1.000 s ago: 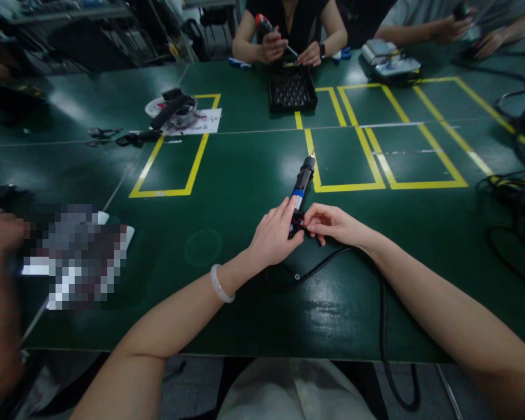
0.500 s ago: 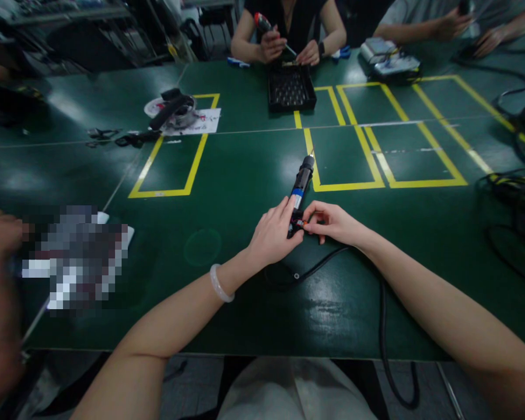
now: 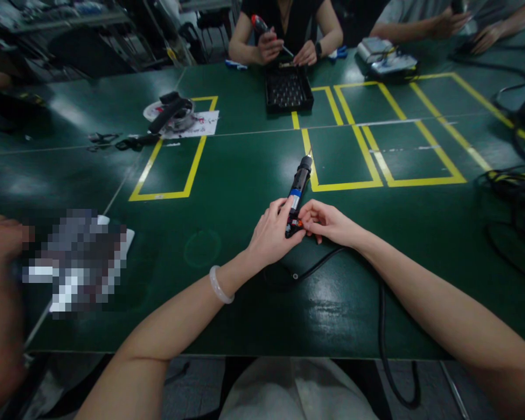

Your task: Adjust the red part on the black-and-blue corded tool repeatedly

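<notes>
A black electric screwdriver (image 3: 301, 178) with a blue band and a thin bit lies on the green table, its bit pointing away from me. My left hand (image 3: 273, 230) is wrapped round its near end, where the casing seems opened and small red and orange parts show. At the right side of that end my right hand (image 3: 326, 221) has its fingertips pinched together; what is between them is too small to make out. A black cable (image 3: 321, 263) with a small ring runs on the table just below my hands.
Across the table a person holds a red-handled screwdriver (image 3: 260, 24) over a black tray (image 3: 289, 92). Yellow tape marks (image 3: 347, 186) lie ahead. Tape rolls (image 3: 175, 116) rest on paper at left. Coiled cables (image 3: 520, 192) lie at right. Another person's hand (image 3: 6, 236) is at left.
My right fingertips have shifted slightly at the near end of the electric screwdriver, and more of its red and orange parts shows. My left hand keeps its hold.
</notes>
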`<move>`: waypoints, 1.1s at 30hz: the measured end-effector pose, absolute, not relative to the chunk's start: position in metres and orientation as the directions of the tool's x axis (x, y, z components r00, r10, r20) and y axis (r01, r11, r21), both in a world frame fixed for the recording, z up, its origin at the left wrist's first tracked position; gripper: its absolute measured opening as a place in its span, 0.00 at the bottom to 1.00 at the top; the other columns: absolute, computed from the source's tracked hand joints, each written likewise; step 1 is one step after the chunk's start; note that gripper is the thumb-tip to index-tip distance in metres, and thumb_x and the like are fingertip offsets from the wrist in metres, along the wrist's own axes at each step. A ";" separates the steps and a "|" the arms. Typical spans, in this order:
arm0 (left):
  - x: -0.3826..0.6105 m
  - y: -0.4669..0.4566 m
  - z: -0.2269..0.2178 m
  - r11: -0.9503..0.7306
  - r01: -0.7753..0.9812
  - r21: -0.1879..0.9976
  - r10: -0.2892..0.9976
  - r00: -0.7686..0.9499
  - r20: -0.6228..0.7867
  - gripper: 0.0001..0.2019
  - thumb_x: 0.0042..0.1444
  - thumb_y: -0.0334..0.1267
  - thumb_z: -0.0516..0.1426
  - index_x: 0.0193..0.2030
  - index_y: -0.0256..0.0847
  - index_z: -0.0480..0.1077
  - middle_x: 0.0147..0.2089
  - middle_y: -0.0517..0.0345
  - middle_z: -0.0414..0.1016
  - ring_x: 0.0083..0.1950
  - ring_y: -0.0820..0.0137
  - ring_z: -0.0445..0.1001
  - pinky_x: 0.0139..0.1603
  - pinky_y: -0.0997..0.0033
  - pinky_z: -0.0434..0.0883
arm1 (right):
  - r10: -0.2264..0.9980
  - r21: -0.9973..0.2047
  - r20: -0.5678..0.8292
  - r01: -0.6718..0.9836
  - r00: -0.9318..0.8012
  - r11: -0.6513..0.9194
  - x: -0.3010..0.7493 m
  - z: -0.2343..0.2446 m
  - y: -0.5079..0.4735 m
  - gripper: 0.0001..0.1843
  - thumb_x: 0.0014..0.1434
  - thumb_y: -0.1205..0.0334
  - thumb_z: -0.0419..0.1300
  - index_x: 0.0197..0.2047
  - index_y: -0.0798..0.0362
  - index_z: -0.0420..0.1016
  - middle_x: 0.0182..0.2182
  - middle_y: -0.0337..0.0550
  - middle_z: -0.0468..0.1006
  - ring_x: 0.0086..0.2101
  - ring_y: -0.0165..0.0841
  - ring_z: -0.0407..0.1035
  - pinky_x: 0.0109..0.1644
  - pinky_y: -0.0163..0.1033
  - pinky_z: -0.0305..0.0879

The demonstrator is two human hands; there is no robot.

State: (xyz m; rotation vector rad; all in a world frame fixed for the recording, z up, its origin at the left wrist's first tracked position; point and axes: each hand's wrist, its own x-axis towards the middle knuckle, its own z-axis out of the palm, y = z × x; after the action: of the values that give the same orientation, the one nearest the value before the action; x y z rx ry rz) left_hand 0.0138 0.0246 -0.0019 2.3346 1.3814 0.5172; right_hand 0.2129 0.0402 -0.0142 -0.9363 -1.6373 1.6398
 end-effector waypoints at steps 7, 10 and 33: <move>0.014 0.025 -0.001 -0.416 0.769 0.485 0.901 0.422 0.104 0.36 0.62 0.54 0.54 0.72 0.40 0.52 0.61 0.44 0.60 0.59 0.57 0.66 0.59 0.58 0.66 | 0.832 -0.999 -0.050 0.036 -0.553 -0.036 0.214 -0.014 0.041 0.13 0.58 0.66 0.60 0.46 0.52 0.64 0.31 0.37 0.69 0.28 0.27 0.68 0.19 0.27 0.65; 0.014 0.028 0.000 -0.420 0.793 0.440 0.900 0.425 0.094 0.34 0.63 0.54 0.53 0.72 0.42 0.56 0.58 0.45 0.61 0.56 0.59 0.67 0.57 0.59 0.67 | 0.826 -0.999 -0.045 0.036 -0.562 -0.030 0.214 -0.015 0.041 0.14 0.57 0.68 0.59 0.46 0.52 0.64 0.32 0.37 0.70 0.28 0.27 0.68 0.19 0.27 0.66; 0.020 0.046 0.027 -0.500 0.865 0.037 0.857 0.500 -0.123 0.29 0.60 0.56 0.54 0.67 0.59 0.62 0.46 0.48 0.63 0.47 0.55 0.71 0.44 0.58 0.70 | 0.951 -1.000 -0.011 -0.019 -0.310 -0.018 0.223 -0.020 0.050 0.13 0.55 0.68 0.57 0.45 0.53 0.65 0.24 0.32 0.70 0.19 0.25 0.65 0.15 0.27 0.63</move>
State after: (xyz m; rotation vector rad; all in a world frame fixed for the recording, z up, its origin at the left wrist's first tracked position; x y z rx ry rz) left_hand 0.0204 0.0455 0.0275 2.6383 1.5190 -0.1349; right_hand 0.2229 0.0497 -0.0201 -1.0379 -1.4135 1.4591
